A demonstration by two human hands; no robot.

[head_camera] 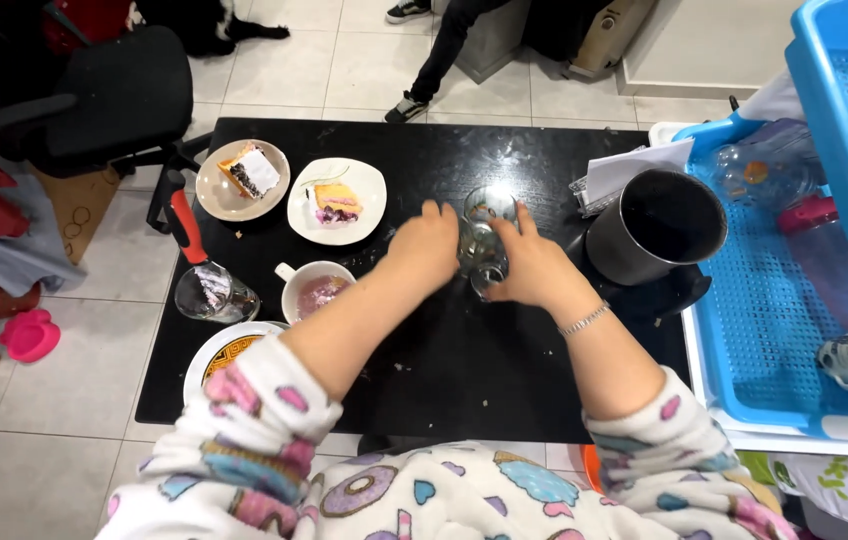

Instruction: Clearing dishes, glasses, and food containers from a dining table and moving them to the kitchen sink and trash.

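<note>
At frame centre, the left hand (427, 243) and right hand (532, 265) both clasp a clear glass (484, 232) on the black surface (464, 360); cake plates (337, 200) sit upper left.

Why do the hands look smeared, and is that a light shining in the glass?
Head view: both the left hand and right hand are motion-blurred around the clear glass; a bright glare spot sits on its rim; the black table stays sharp.

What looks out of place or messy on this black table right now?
Pale crumbs are scattered over the black table. A clear glass jug with a red and black handle lies tipped on its side at the table's left edge. Both the left hand and the right hand grip upright clear glasses.
</note>
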